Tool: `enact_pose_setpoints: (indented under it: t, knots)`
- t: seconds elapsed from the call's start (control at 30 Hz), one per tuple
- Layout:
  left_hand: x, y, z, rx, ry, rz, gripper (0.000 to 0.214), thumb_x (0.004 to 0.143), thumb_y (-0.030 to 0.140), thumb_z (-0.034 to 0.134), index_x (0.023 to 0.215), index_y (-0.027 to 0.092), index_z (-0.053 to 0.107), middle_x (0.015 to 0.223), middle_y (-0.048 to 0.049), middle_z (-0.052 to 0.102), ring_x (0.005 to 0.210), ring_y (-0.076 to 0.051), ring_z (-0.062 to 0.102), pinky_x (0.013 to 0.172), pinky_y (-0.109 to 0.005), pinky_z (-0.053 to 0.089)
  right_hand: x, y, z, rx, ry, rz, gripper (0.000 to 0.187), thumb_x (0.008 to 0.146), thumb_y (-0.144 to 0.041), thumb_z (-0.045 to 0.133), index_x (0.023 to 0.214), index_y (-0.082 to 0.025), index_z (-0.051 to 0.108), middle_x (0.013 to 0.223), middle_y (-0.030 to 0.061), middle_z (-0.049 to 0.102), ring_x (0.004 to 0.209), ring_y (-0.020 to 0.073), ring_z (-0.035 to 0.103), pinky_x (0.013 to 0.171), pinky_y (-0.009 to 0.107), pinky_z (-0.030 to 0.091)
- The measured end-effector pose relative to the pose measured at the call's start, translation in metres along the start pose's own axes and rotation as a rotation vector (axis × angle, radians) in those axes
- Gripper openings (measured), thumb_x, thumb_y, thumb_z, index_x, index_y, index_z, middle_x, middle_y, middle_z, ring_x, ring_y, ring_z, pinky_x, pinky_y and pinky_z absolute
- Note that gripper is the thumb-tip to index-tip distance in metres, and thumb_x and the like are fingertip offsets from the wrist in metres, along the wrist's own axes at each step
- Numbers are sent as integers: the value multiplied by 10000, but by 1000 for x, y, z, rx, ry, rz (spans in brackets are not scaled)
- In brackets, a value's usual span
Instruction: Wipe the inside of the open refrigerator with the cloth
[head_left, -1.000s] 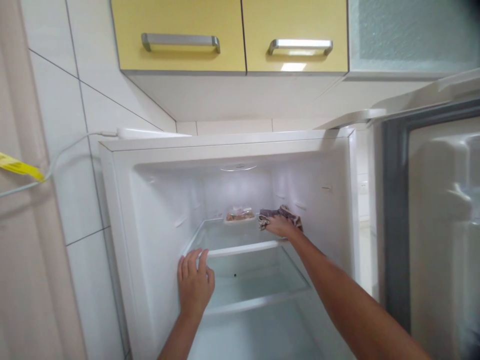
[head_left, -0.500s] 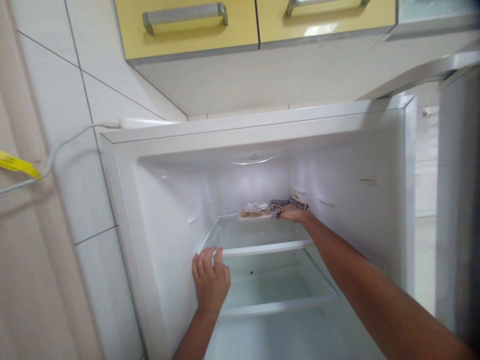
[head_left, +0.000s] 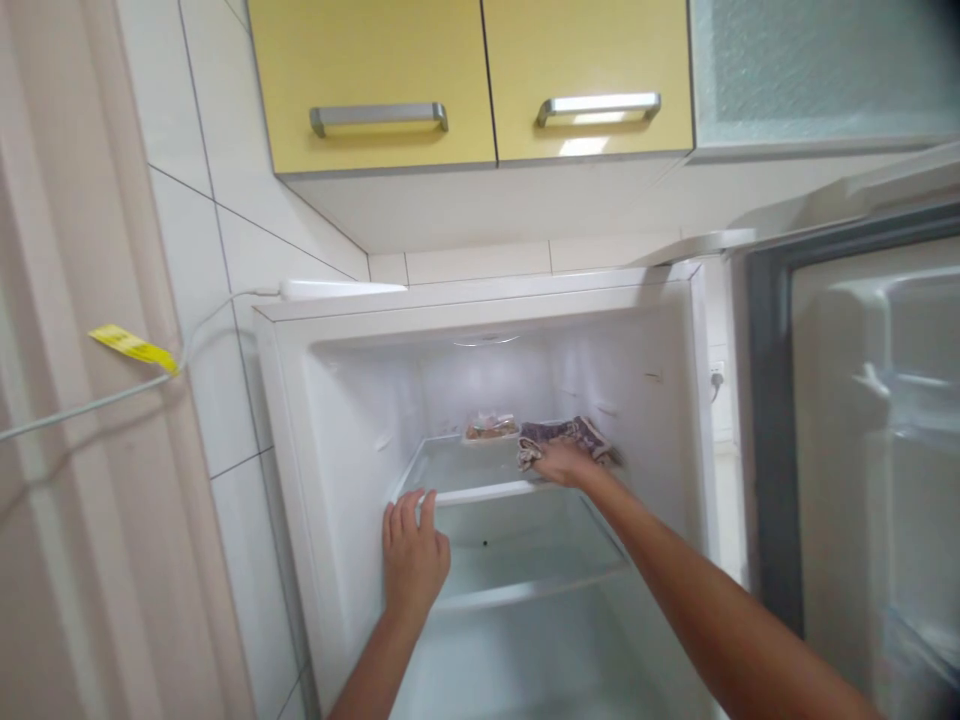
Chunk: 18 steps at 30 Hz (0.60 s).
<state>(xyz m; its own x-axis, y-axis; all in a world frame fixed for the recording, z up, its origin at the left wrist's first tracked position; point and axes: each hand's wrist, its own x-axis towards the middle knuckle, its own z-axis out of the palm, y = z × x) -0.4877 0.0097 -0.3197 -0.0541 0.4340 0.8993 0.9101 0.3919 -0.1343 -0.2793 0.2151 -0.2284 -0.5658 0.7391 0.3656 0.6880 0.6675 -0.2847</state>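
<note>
Inside an open fridge (head_left: 322,330), my right hand (head_left: 564,464) is closed on a dark, patterned cloth (head_left: 574,432). It presses the cloth on the right part of the upper glass shelf (head_left: 469,466), by the side wall. My left hand (head_left: 415,550) is at the front left corner of that same shelf, its bent fingers hooked over the white front edge; the thumb side is partly hidden. Toward the back of the shelf, left of the cloth, sits a small clear-wrapped tray of brownish food (head_left: 491,430).
Below lies a second glass shelf (head_left: 517,570) with a small dark spot. The fridge door (head_left: 862,450) stands swung out at right. Yellow cabinets (head_left: 375,70) hang above. At left run a tiled wall, a cable with a yellow tag (head_left: 135,347) and a beige curtain-like surface (head_left: 82,500).
My right hand has drawn the cloth forward, from the back right corner toward the shelf's front edge. My left hand stays at the shelf corner. The view has shifted, showing more of the door.
</note>
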Motion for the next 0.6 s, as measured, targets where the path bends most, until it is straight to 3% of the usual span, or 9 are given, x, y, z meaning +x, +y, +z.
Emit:
enact_pose_setpoints:
  t: [0.13,0.27,0.43,0.5,0.6]
  knots:
    - [-1,-5,-6,-79,-38,15,534,785,69,518,1315,128,541,1317,-176,599,1299,-329,525,1172,-579,383,-20,-44,-1,-26,-69,3,532,883,-482,479,1290,-193,662,1361,221,624,1287,425,552,1039,642,391]
    - [-3,-16,-2,-192,-46,10,622,767,65,520,1380,164,484,1364,-162,598,1335,-342,526,1143,-586,437,-28,-101,4,8,-123,-57,608,865,-545,472,1287,-152,664,1348,262,618,1292,481,530,1024,710,363]
    - [-3,-10,-25,-446,75,-225,764,813,77,459,1536,235,269,1442,-158,561,1319,-294,568,1066,-517,532,-19,-170,22,139,-200,-319,553,864,-534,506,1295,-224,661,1394,167,621,1332,401,524,1106,625,360]
    - [-1,-1,-42,-466,167,-289,726,845,107,448,1538,239,276,1493,-160,509,1382,-304,505,1119,-545,480,-11,-186,28,203,-199,-392,529,874,-499,509,1300,-219,650,1403,160,616,1333,381,526,1111,612,366]
    - [11,12,-59,-454,206,-252,595,885,147,430,1471,239,393,1502,-144,496,1420,-293,459,1163,-551,428,-1,-190,28,323,-178,-470,507,848,-457,570,1268,-186,656,1343,165,657,1260,375,583,1077,605,411]
